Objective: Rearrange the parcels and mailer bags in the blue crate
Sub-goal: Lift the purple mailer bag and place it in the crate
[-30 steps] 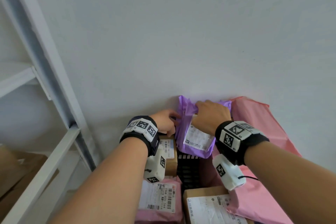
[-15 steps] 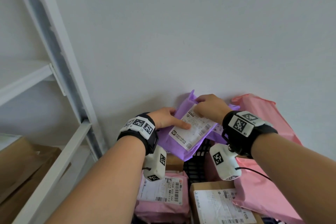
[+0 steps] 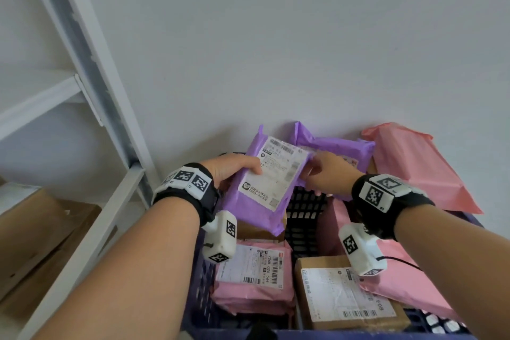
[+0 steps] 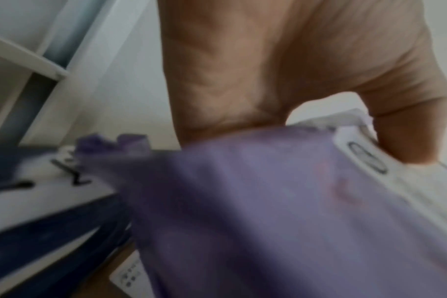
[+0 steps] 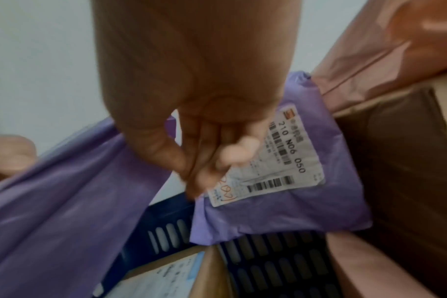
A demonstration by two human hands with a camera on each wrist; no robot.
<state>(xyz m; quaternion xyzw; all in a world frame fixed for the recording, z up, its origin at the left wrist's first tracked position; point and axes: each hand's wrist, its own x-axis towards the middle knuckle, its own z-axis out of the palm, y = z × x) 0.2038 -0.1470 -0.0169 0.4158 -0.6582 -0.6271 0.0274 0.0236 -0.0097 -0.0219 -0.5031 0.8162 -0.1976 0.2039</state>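
Here the purple mailer bag (image 3: 265, 185) sits pinched in both hands' grip

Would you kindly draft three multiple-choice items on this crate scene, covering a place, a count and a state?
1. Where does the second purple mailer lie?
A. At the crate's far side, by the wall
B. On the shelf
C. Under the cardboard box

2. How many purple mailers show?
A. One
B. Two
C. Four

3. How is the labelled purple mailer held?
A. Lying untouched
B. By the right hand only
C. Left hand grips its edge, right hand at the other side

Answers: A, it leans at the wall end; B, two show; C, both hands are on it.
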